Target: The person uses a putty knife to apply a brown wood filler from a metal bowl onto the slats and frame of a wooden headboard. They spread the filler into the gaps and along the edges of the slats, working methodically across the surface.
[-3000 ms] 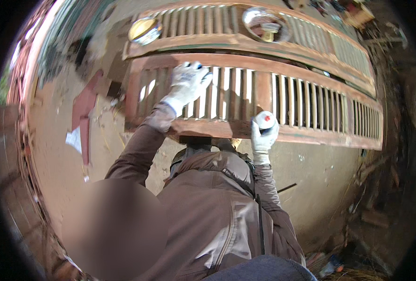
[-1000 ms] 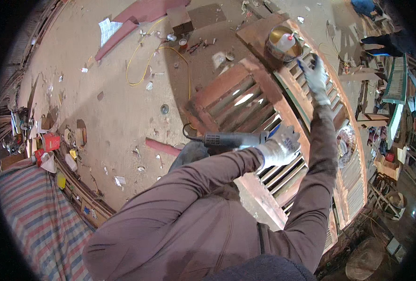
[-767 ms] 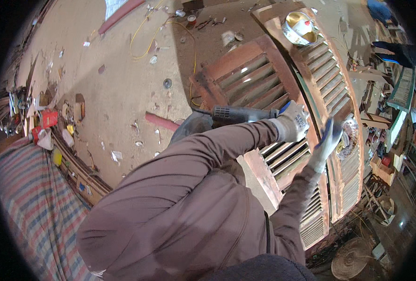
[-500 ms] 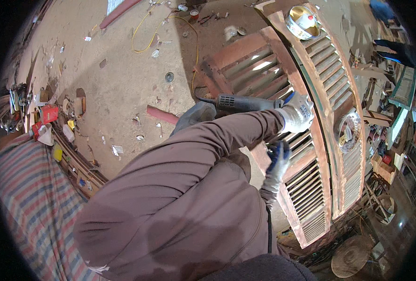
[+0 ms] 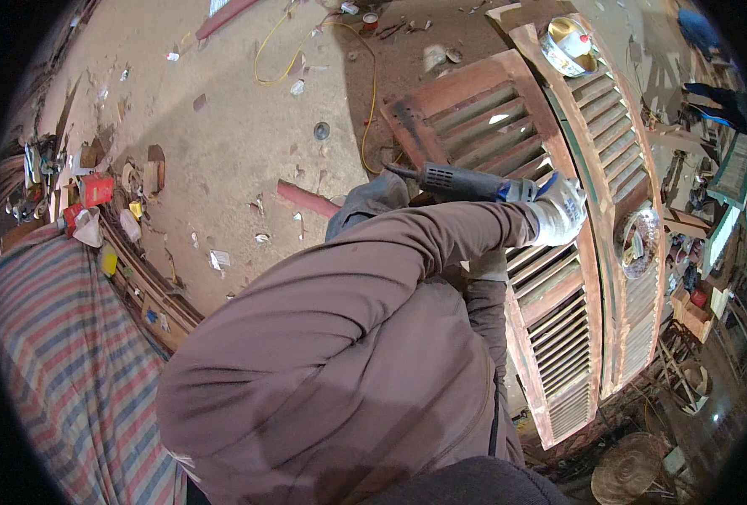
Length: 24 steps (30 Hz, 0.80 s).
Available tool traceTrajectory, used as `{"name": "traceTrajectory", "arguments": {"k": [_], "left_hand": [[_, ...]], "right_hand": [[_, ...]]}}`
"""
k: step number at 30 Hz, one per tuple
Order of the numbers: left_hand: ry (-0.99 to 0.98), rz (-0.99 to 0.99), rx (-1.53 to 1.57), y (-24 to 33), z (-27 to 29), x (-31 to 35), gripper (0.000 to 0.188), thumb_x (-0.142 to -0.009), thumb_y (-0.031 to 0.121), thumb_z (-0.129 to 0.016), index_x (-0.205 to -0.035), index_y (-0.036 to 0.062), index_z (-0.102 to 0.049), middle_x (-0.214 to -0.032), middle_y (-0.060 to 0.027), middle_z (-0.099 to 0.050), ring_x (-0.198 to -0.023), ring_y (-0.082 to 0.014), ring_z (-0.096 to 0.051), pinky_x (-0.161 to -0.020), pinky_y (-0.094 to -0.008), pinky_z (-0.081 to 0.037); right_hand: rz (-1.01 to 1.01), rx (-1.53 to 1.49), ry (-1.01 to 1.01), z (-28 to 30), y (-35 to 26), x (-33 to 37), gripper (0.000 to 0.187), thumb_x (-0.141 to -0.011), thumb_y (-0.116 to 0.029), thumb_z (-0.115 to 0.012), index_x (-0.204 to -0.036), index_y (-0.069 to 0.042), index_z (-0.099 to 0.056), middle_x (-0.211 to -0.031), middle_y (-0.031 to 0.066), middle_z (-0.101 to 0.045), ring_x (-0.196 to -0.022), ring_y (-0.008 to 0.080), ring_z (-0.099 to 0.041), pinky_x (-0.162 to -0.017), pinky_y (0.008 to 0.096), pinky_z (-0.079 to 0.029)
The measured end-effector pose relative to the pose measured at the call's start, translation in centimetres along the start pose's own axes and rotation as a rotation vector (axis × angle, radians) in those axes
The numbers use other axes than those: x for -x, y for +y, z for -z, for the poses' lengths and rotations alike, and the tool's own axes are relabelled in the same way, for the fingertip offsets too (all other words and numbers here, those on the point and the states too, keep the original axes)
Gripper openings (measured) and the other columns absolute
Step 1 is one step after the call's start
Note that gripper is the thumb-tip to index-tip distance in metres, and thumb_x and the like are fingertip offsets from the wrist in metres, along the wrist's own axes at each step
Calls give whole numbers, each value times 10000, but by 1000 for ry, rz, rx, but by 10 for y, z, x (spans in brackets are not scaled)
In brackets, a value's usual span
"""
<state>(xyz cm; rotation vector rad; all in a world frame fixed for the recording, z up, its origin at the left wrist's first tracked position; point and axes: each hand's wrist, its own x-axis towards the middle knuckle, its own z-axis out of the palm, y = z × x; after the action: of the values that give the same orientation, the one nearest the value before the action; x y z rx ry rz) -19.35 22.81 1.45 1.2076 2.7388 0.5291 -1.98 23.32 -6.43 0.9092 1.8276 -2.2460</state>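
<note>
My left hand (image 5: pixel 560 210), in a white-and-blue work glove, is closed around the front end of a dark angle grinder (image 5: pixel 462 181). The grinder lies low over a reddish-brown louvered wooden shutter (image 5: pixel 550 282), its cord end pointing left. Its working head is hidden under my glove. My right hand (image 5: pixel 489 266), gloved too, is mostly covered by my left sleeve, beside the shutter's left edge. Its fingers do not show, so whether it grips anything is hidden.
A second shutter (image 5: pixel 596 185) stands alongside, bearing a round tin (image 5: pixel 568 48) and a clear round container (image 5: pixel 640 244). A yellow cord (image 5: pixel 372 93) crosses the littered floor. Striped cloth (image 5: pixel 70 345) lies at left, a red box (image 5: pixel 97 189) beyond it. Scrap wood and tools crowd the right.
My right hand has moved left and up from the shutter's slats, under my left forearm. My left hand stays on the grinder. The whole view has shifted slightly.
</note>
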Motion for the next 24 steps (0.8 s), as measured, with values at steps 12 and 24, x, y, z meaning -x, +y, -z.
{"name": "traceTrajectory", "arguments": {"k": [12, 24], "left_hand": [[-59, 51, -29, 10, 3, 0, 305, -930, 352, -558, -1046, 153, -757, -1187, -88, -652, -1098, -324, -578, -791, -531, -436], [-127, 57, -13, 12, 25, 7, 309, -946, 338, -559, -1127, 164, -737, -1234, -81, -647, -1151, -285, -593, -900, -527, -443]], "right_hand": [[215, 192, 13, 43, 35, -14, 440, -989, -297, -645, -1298, -5, -532, -1008, 98, -681, -824, 187, -696, -700, 305, -586], [62, 200, 124, 41, 26, 6, 305, -981, -201, -633, -1181, 25, -590, -1001, 144, -695, -806, 213, -685, -728, 329, -573]]}}
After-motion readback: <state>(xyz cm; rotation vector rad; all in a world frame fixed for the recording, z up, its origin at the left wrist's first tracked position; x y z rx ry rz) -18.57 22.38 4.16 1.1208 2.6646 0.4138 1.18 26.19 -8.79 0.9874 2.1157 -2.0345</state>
